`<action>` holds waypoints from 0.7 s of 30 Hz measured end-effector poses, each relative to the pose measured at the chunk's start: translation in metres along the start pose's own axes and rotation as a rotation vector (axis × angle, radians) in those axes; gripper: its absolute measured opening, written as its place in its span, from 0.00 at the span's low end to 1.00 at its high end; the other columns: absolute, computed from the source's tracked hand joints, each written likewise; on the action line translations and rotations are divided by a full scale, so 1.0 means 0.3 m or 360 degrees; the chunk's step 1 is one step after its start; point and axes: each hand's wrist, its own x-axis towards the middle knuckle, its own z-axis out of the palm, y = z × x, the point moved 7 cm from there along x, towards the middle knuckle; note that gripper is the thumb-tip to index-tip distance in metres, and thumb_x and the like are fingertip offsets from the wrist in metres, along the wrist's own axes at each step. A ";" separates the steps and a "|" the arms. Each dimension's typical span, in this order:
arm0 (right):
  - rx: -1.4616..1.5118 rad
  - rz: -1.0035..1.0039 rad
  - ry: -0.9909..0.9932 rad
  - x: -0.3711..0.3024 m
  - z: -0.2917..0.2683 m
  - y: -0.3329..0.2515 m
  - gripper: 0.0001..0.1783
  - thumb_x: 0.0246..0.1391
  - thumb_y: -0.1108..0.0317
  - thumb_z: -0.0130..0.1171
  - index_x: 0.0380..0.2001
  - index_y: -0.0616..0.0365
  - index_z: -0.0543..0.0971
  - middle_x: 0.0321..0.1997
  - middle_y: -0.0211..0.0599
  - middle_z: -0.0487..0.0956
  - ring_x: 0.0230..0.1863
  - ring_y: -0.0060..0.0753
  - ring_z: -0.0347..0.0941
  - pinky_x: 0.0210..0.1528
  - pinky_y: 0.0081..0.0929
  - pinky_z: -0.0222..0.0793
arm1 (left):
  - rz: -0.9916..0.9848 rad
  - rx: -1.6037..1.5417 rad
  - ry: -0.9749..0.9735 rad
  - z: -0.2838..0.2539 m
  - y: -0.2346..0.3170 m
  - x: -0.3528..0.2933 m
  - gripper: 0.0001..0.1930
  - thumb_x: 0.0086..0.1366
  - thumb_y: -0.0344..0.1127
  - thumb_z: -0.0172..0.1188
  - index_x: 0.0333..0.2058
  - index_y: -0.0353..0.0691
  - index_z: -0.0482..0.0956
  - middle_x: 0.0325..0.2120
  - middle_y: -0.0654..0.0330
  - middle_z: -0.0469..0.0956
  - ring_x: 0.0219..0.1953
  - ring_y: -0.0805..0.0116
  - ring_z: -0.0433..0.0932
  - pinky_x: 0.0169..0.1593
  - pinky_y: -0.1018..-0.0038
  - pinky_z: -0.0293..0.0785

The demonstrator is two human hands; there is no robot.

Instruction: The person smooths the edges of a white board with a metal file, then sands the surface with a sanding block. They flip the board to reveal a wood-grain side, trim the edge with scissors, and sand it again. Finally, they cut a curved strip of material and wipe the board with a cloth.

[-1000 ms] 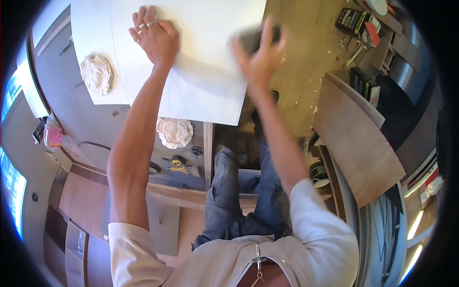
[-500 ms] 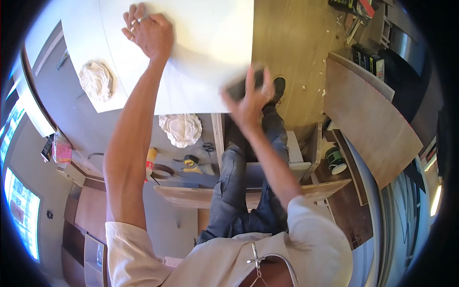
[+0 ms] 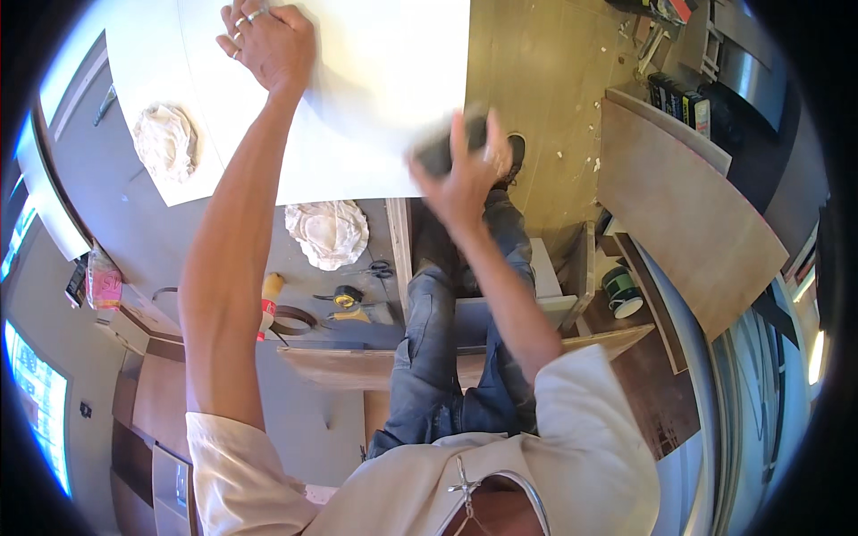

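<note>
A large white panel (image 3: 384, 71) lies on the workbench at the top of the view. My left hand (image 3: 275, 46) rests on it, fingers bent but apart, with nothing visible in them. Near the panel's front right corner, my right hand (image 3: 466, 183) grips a dark rectangular block (image 3: 435, 156) that looks like a sanding block; motion blurs both. One crumpled white cloth (image 3: 165, 143) lies on the panel's left part. A second crumpled cloth (image 3: 327, 236) sits on the bench just below the panel's front edge.
Scissors (image 3: 381, 269), a tape measure (image 3: 347, 296), a brush-like scraper (image 3: 365, 314) and a brown roll (image 3: 293, 321) lie on the bench. A curved wooden board (image 3: 684, 210) leans at right, near a green can (image 3: 623, 293). Debris dots the wood floor (image 3: 536, 98).
The view has shifted slightly. My right hand stays by the panel's front right corner with the block, still blurred by motion. My left hand keeps its place on the panel.
</note>
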 end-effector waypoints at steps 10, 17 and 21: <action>0.0080 0.0159 -0.0031 -0.198 -0.010 0.040 0.54 0.42 0.40 0.73 0.70 0.52 0.65 0.70 0.70 0.54 0.71 0.66 0.51 0.68 0.60 0.46 | -0.0066 -0.0011 -0.0028 -0.004 0.011 0.005 0.25 0.71 0.33 0.41 0.66 0.34 0.63 0.70 0.52 0.59 0.74 0.56 0.49 0.76 0.55 0.35; 0.0599 0.0123 0.0128 0.327 0.043 0.134 0.53 0.43 0.43 0.74 0.70 0.52 0.64 0.68 0.68 0.58 0.66 0.64 0.58 0.65 0.54 0.56 | 0.0114 0.0025 0.0086 0.041 0.006 -0.011 0.24 0.69 0.34 0.43 0.62 0.36 0.68 0.67 0.53 0.64 0.72 0.54 0.54 0.75 0.51 0.39; 0.0854 0.0349 0.0139 0.193 0.070 0.153 0.54 0.43 0.42 0.74 0.71 0.50 0.64 0.69 0.72 0.57 0.69 0.66 0.57 0.68 0.59 0.49 | 0.0123 -0.0142 0.0087 0.026 0.013 0.010 0.26 0.67 0.39 0.42 0.61 0.36 0.70 0.66 0.53 0.64 0.72 0.51 0.54 0.74 0.45 0.40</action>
